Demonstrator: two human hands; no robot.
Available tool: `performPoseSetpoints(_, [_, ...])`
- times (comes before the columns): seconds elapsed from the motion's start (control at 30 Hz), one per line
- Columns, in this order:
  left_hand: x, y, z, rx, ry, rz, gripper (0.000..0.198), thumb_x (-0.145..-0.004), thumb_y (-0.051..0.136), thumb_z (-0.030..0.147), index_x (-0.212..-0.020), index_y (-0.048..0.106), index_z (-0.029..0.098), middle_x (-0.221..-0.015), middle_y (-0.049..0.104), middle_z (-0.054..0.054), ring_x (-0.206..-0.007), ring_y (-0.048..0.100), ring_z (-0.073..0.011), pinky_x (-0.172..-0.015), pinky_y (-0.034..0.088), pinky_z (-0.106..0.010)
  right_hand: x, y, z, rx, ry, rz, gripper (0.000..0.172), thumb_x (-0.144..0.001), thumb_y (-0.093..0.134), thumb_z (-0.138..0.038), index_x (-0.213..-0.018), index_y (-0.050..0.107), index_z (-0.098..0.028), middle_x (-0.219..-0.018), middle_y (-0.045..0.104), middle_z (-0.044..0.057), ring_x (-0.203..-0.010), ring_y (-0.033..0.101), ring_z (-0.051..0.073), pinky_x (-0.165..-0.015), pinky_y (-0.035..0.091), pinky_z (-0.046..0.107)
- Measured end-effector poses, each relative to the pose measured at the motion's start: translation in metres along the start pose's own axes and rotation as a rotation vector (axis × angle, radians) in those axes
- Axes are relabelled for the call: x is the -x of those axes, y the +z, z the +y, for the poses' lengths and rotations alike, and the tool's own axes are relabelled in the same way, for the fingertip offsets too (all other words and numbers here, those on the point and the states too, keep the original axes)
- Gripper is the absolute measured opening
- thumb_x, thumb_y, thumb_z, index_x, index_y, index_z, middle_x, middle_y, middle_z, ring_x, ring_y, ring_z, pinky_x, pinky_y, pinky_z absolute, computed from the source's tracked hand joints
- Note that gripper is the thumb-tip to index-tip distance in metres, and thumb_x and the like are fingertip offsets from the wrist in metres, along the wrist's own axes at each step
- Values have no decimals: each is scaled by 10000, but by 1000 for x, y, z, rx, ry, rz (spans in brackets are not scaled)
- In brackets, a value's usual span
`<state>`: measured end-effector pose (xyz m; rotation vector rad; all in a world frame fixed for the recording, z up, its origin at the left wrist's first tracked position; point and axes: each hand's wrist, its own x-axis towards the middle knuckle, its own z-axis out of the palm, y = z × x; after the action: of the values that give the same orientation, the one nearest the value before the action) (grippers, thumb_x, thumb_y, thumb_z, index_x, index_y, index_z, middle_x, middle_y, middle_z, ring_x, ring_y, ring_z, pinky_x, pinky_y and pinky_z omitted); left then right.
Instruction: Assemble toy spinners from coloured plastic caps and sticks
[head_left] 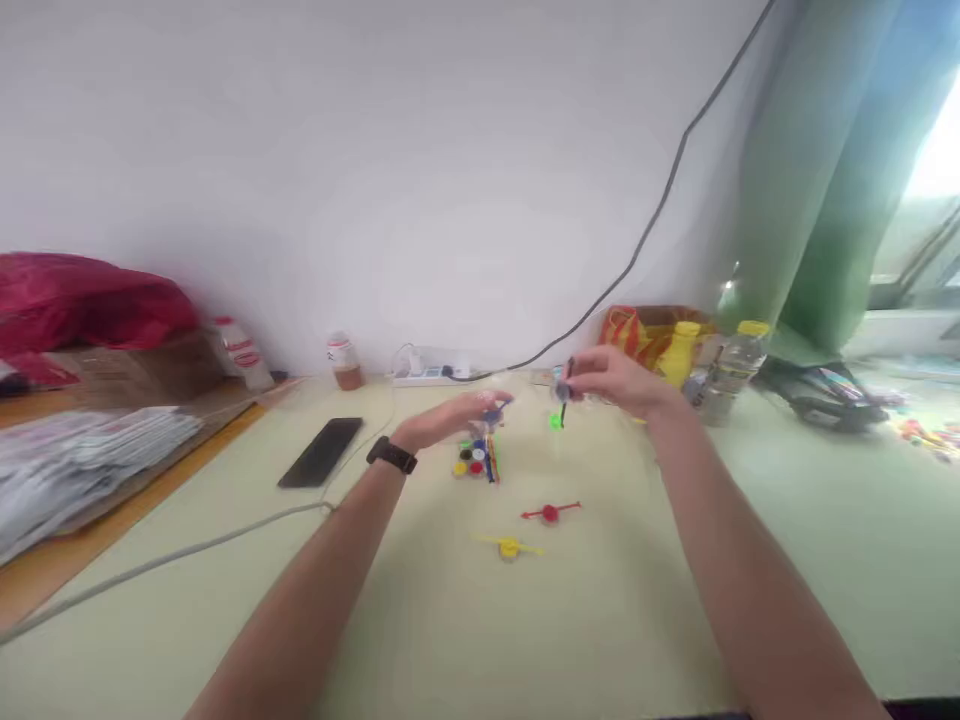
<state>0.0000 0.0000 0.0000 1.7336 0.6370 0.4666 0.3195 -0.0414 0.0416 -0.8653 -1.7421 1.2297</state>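
Observation:
My right hand (611, 378) pinches a black arrow spinner (564, 410) with a clear round base, held upright above the table. My left hand (466, 408) is closed around a blue arrow spinner (493, 413), somewhat blurred. Just below the left hand sits a group of small round pieces (468, 458) in yellow, red, black, white and blue, beside several thin coloured arrow sticks (492, 462). A bright green piece (555, 421) lies under the right hand. Nearer to me are a red arrow spinner (550, 513) and a yellow arrow spinner (509, 547), lying flat.
A black phone (321, 453) and a pale cable (225, 540) lie at left. Along the wall stand a drink bottle (345, 362), a power strip (429, 376) and a yellow bottle (679, 354). A clear bottle (731, 372) and a black bag (832, 400) are at right.

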Motion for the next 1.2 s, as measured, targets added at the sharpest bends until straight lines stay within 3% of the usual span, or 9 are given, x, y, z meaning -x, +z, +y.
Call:
performPoseSetpoints(0.13, [-1,4,3,69,19,-34,556,-992,532,590,-1418,614,242,-1177,627,-123,-1084,566,-253,-854,458,-329,-9,-22,7,-199,-180,400,193,-703,871,-337,-781,744,-215,-847,747,17,-724,656,138,-713,550,281])
performPoseSetpoints(0.27, [-2,10,4,139,25,-90,543,-1008,506,574,-1416,614,232,-1141,640,-128,-1035,568,-242,-773,440,-304,-17,-16,6,-181,-240,564,219,-675,878,-353,-768,739,-211,-817,730,24,-742,660,150,-747,558,300])
performPoseSetpoints(0.53, [-12,21,-3,345,42,-59,522,-1014,496,565,-1384,639,225,-1180,627,-133,-1046,583,-243,-823,440,-314,-25,43,-12,-49,-125,502,245,-685,840,-397,-759,734,-189,-671,674,13,-582,505,117,-570,423,283])
performPoseSetpoints(0.7, [-15,26,-2,442,70,-77,525,-998,535,541,-1400,624,216,-1157,624,-130,-940,590,-214,-802,439,-320,-28,65,-15,-2,-94,451,240,-691,826,-402,-762,737,-191,-897,761,52,-840,642,182,-769,487,303])
performPoseSetpoints(0.8, [-16,30,0,469,92,-92,515,-997,541,518,-1394,627,201,-1149,632,-137,-913,590,-210,-803,437,-329,-28,69,-15,23,-82,399,233,-707,814,-400,-788,756,-190,-919,766,51,-924,660,207,-866,481,323])
performPoseSetpoints(0.97, [-17,33,2,499,105,-112,499,-989,567,523,-1379,626,216,-1136,654,-132,-900,594,-209,-790,429,-328,-24,63,-15,93,-31,239,247,-736,798,-420,-835,794,-194,-901,759,39,-922,641,209,-851,455,325])
performPoseSetpoints(1.2, [-13,35,4,506,83,-94,498,-996,571,491,-1385,638,187,-1164,641,-141,-1026,591,-235,-882,441,-323,-20,52,-19,155,-7,326,192,-744,778,-385,-785,779,-198,-787,704,12,-738,560,149,-734,432,304])
